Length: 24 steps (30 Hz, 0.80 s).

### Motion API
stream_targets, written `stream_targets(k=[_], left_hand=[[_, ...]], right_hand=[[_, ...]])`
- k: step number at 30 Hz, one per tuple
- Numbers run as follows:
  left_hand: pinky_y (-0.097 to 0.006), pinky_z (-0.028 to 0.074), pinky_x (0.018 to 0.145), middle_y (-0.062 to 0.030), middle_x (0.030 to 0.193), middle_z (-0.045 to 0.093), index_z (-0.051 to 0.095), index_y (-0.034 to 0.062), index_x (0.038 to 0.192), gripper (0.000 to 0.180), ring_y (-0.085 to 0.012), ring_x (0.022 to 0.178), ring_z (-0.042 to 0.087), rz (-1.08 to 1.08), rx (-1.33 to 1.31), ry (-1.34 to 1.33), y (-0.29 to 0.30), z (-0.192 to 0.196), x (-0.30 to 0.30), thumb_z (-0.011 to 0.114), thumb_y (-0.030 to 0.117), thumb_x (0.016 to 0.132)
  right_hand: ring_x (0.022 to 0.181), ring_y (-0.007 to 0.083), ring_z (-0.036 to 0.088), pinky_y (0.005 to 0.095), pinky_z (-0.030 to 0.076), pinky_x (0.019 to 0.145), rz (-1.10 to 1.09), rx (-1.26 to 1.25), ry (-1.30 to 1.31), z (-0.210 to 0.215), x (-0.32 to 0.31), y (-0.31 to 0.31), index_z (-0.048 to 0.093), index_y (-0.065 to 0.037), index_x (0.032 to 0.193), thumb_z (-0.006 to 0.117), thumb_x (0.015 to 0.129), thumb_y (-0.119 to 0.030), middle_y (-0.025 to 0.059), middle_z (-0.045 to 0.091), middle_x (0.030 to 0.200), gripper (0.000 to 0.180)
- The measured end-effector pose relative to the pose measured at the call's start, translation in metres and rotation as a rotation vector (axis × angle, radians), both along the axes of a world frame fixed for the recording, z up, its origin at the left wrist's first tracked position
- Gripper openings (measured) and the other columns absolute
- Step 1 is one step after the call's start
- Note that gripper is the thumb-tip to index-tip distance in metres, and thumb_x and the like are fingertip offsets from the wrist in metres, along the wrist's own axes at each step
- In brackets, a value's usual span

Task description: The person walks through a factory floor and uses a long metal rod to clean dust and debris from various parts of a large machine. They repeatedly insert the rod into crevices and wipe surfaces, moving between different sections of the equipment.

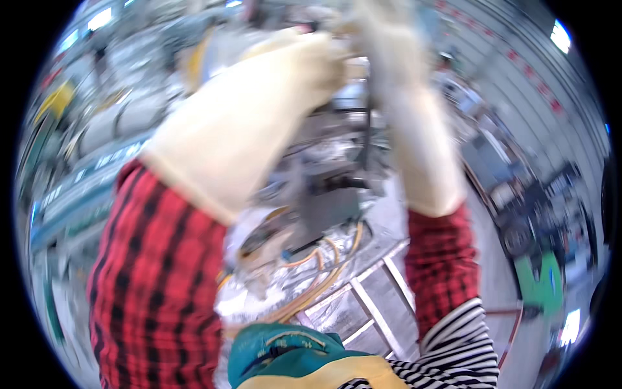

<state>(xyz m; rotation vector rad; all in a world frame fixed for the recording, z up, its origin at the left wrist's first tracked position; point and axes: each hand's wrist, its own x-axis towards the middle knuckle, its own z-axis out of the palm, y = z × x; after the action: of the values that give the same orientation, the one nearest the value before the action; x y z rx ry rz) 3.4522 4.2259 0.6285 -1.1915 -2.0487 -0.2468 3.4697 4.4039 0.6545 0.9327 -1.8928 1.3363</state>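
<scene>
Both my arms reach up and forward in long cream work gloves over red-and-black checked sleeves. My left hand (314, 61) is at the upper middle, its fingers bent toward the right hand and smeared by motion. Close beside it, my right hand (385, 26) is raised to the upper edge, blurred too. A thin dark upright bar (369, 123) shows between the two gloves; I cannot tell whether either hand touches it. What the fingers hold, if anything, cannot be made out. Below the hands stands a grey box-like machine part (329, 211).
Orange-yellow hoses (324, 285) curl below the machine part, beside a pale metal frame (369, 311). Blue-green rails (91, 185) run along the left. Dark machinery (518, 227) and a green panel (541, 282) stand at right. A teal and yellow garment (291, 356) covers my front.
</scene>
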Motion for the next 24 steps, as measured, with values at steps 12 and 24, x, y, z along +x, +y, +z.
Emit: stream_targets(k=[12,24], left_hand=[[-0.044,0.036,0.111,-0.0048,0.143,0.056,0.065,0.0163,0.128,0.031,-0.0382,0.134,0.046,0.059,0.067,-0.02,-0.004,-0.01,-0.02,0.057,0.019,0.098],[-0.043,0.036,0.11,-0.0073,0.144,0.054,0.062,0.0124,0.131,0.033,-0.036,0.133,0.046,-0.042,-0.047,0.012,-0.017,-0.007,-0.028,0.051,0.021,0.101]], right_hand=[[0.058,0.0328,0.055,0.0469,0.049,0.079,0.047,0.843,0.021,-0.134,0.195,-0.032,0.05,-0.008,0.056,0.061,0.082,-0.037,0.0123,0.049,0.053,0.041],[0.101,0.0384,0.066,0.0399,0.057,0.083,-0.609,0.461,-0.293,-0.273,0.29,0.079,0.059,-0.002,0.121,0.066,0.071,-0.005,0.0232,0.06,0.123,0.05]])
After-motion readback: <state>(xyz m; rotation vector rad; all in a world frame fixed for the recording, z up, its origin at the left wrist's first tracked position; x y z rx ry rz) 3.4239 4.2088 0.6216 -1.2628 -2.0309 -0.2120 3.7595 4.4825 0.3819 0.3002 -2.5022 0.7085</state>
